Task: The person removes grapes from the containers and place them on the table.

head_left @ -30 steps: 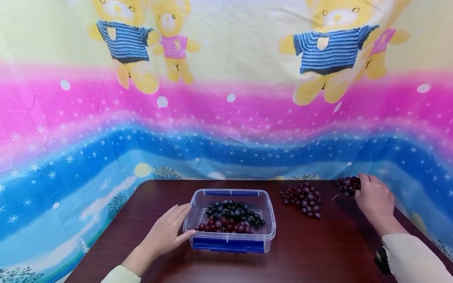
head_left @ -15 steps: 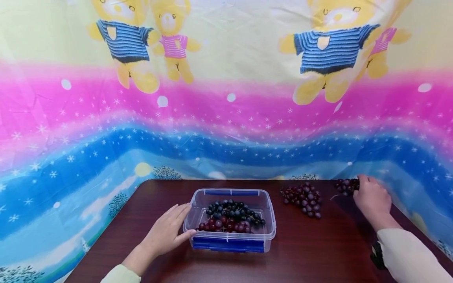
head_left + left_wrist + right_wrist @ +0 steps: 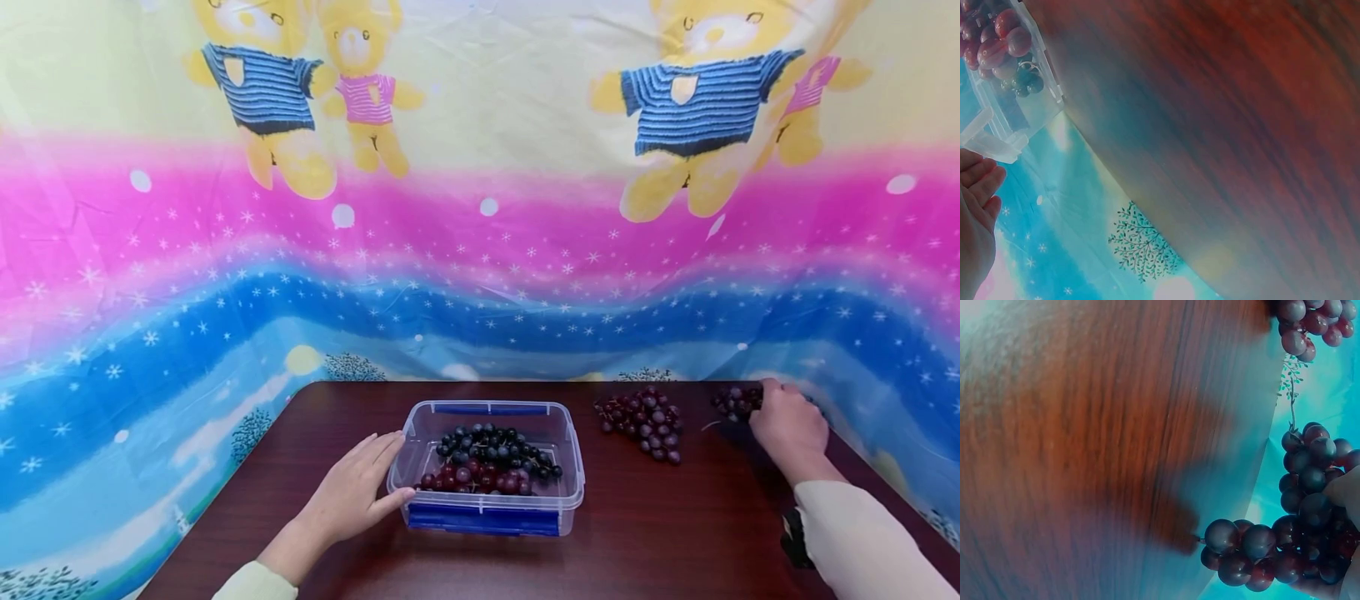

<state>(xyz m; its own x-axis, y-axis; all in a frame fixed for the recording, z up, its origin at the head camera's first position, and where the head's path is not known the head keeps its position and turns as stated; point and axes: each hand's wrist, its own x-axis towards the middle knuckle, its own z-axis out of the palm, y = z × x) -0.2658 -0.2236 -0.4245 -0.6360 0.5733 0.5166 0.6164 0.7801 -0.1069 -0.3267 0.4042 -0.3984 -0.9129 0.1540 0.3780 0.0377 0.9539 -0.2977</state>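
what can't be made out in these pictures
Head view: part of the held grape bunch, hidden behind the right hand.
Right wrist view: most of that hand, cut off by the right edge.
Left wrist view: the rest of the box, cut off by the top and left edges.
Head view: part of the black wrist device, covered by the sleeve.

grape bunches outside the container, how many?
2. The resting bunch lies on the table to the right of the container; the held bunch is in the right hand, which hides part of it.
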